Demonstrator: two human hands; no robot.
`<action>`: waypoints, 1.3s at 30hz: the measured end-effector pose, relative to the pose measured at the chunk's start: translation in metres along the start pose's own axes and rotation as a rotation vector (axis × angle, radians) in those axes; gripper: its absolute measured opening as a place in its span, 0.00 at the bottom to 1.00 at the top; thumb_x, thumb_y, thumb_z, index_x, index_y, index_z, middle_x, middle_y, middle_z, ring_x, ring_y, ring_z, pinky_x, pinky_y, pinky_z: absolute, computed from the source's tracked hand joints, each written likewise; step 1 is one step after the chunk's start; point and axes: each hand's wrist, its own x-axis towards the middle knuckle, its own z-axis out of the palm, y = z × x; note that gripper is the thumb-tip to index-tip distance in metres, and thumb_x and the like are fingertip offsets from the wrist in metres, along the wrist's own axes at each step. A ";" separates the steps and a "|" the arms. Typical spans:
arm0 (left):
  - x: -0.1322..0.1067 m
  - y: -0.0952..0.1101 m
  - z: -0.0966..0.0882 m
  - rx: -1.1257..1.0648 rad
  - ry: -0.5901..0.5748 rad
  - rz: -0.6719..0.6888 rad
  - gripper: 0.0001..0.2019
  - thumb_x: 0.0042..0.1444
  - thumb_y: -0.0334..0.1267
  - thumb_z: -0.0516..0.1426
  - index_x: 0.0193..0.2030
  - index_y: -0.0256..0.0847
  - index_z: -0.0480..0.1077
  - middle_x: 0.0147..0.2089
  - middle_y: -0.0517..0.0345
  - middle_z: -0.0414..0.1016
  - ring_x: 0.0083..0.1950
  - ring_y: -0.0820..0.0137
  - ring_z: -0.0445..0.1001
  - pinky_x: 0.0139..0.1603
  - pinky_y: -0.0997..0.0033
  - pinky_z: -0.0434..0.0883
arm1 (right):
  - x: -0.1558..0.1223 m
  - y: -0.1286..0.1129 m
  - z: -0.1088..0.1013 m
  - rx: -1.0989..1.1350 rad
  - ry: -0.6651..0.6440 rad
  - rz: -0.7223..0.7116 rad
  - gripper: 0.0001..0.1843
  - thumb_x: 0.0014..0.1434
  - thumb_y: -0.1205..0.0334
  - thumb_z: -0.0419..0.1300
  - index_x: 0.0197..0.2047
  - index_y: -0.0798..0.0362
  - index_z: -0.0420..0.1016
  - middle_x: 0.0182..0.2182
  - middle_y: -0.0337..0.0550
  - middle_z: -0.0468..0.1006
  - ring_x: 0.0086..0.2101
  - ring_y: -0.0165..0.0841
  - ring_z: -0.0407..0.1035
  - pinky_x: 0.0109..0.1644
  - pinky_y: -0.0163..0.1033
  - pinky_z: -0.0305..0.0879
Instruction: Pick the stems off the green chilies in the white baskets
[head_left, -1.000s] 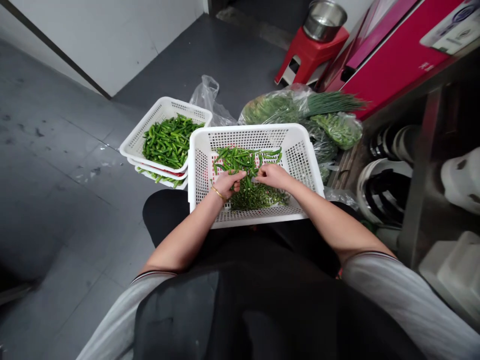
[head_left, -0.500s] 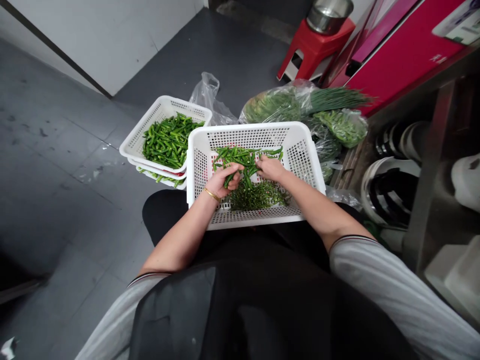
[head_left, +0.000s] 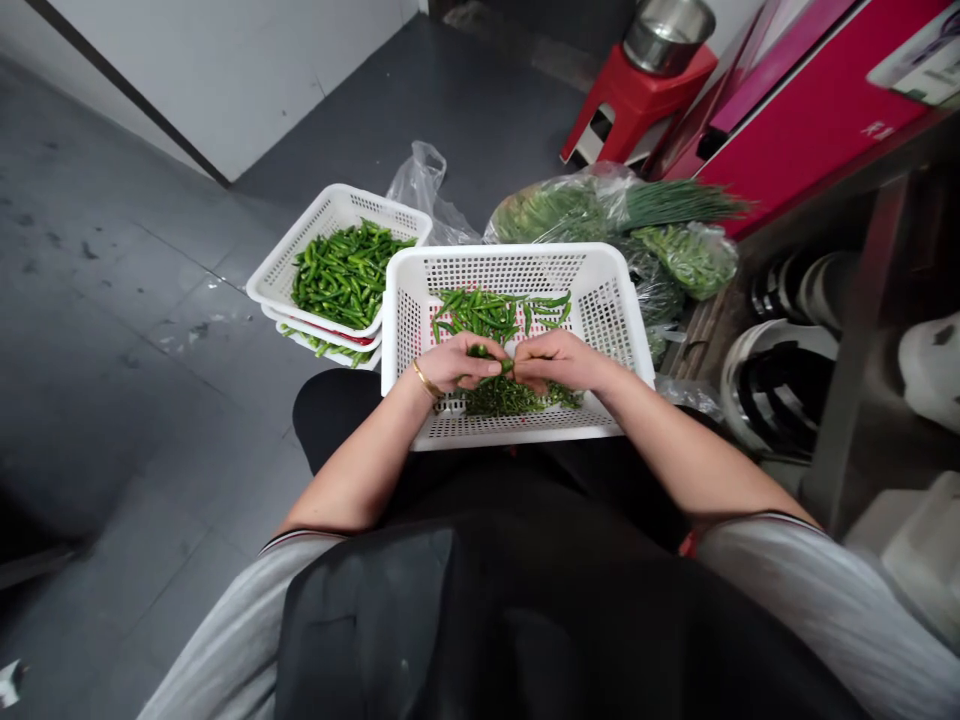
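I've got smooth green pepper (head_left: 507,366) pinched in my left hand (head_left: 463,362), over the lattice-walled plastic basket (head_left: 517,251); right hand (head_left: 556,360) fingers narrow at its end, grip unclear; glossy, slender peppers (head_left: 476,312), wispy stems (head_left: 504,402) inside.

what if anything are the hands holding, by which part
The left hand pinches a slender green pepper near one end, which points toward the right hand. Stem or tip cannot be told, nor whether the right hand grips it.
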 end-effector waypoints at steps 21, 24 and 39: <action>0.018 -0.021 0.011 -0.172 0.264 -0.094 0.22 0.37 0.42 0.71 0.22 0.37 0.61 0.13 0.69 0.56 0.12 0.83 0.53 0.12 0.80 0.48 | 0.034 0.013 0.025 -0.254 0.505 0.191 0.15 0.60 0.58 0.54 0.26 0.55 0.73 0.22 0.42 0.74 0.28 0.31 0.70 0.35 0.35 0.66; 0.016 -0.021 0.014 -0.265 0.206 -0.185 0.22 0.40 0.43 0.68 0.18 0.38 0.58 0.13 0.67 0.55 0.12 0.83 0.52 0.11 0.81 0.46 | 0.033 0.015 0.029 -0.626 0.598 0.154 0.17 0.64 0.57 0.50 0.35 0.56 0.77 0.36 0.50 0.77 0.39 0.35 0.70 0.42 0.38 0.65; 0.006 -0.019 0.000 -0.227 0.419 0.051 0.20 0.33 0.38 0.71 0.29 0.36 0.66 0.18 0.67 0.63 0.15 0.82 0.58 0.13 0.81 0.52 | 0.040 0.038 0.010 -0.004 0.284 0.479 0.11 0.57 0.56 0.61 0.33 0.57 0.74 0.22 0.41 0.77 0.22 0.29 0.71 0.28 0.33 0.68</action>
